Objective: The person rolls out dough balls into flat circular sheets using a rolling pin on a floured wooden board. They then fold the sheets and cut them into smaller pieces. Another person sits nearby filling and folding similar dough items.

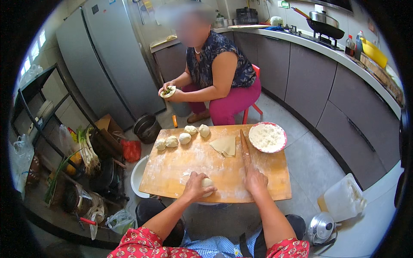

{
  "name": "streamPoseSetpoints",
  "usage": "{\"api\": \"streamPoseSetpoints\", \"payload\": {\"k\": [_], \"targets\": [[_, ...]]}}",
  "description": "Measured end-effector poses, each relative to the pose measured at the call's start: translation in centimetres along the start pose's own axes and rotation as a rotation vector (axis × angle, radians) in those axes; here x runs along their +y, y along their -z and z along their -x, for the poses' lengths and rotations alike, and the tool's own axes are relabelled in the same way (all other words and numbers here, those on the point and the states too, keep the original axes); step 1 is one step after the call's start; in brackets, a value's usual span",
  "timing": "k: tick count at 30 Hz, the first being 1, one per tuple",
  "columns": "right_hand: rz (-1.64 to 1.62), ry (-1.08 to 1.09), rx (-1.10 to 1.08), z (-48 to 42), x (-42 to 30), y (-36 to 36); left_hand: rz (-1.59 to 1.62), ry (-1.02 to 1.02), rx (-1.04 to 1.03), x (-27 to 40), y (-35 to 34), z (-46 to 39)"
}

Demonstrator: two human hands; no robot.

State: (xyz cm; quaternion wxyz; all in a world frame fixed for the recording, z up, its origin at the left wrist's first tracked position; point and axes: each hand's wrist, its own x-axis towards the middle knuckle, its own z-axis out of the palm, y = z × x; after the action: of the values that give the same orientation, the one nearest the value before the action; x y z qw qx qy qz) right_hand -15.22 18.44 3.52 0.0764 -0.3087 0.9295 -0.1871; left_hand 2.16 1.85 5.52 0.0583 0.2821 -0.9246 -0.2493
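Near the front edge of a floured wooden board [174, 161], my left hand [196, 187] is closed around a ball of dough [207, 185]. My right hand [256, 180] lies on the lower end of a wooden rolling pin [245, 150], which points away from me. To the left of the pin lies a folded flat sheet of dough [225, 146]. Several dough pieces [185, 138] rest along the board's far left part. At its far right corner stands a red-rimmed bowl of flour [267, 137].
Across the board sits a person [222, 64] holding a filled dough wrapper [168, 92]. A black bucket [146, 128] and a white basin [138, 177] stand left of the board. A kettle [321, 227] and a plastic jug [342, 198] stand at the right. A rack [48, 132] fills the left side.
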Motion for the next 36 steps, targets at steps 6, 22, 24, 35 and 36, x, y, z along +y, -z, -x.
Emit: {"api": "streamPoseSetpoints", "payload": {"k": [6,22,24,35,36], "targets": [[-0.040,0.044,0.017,0.7,-0.2,0.4,0.070,-0.070,0.010,-1.5,-0.9,-3.1],[-0.972,0.089,-0.026,0.3,-7.8,-0.2,0.564,-0.276,0.340,2.7,3.6,-1.3],[-1.833,0.095,-0.353,0.6,-8.9,-2.0,0.554,-0.476,0.280,5.7,-0.2,-1.5],[-1.018,0.477,0.122,3.7,-4.7,6.1,0.342,0.013,0.235,-11.0,3.1,-2.5],[-0.755,0.382,0.277,2.7,-2.6,5.7,0.255,-0.003,0.282,-12.4,4.7,-2.2]]}}
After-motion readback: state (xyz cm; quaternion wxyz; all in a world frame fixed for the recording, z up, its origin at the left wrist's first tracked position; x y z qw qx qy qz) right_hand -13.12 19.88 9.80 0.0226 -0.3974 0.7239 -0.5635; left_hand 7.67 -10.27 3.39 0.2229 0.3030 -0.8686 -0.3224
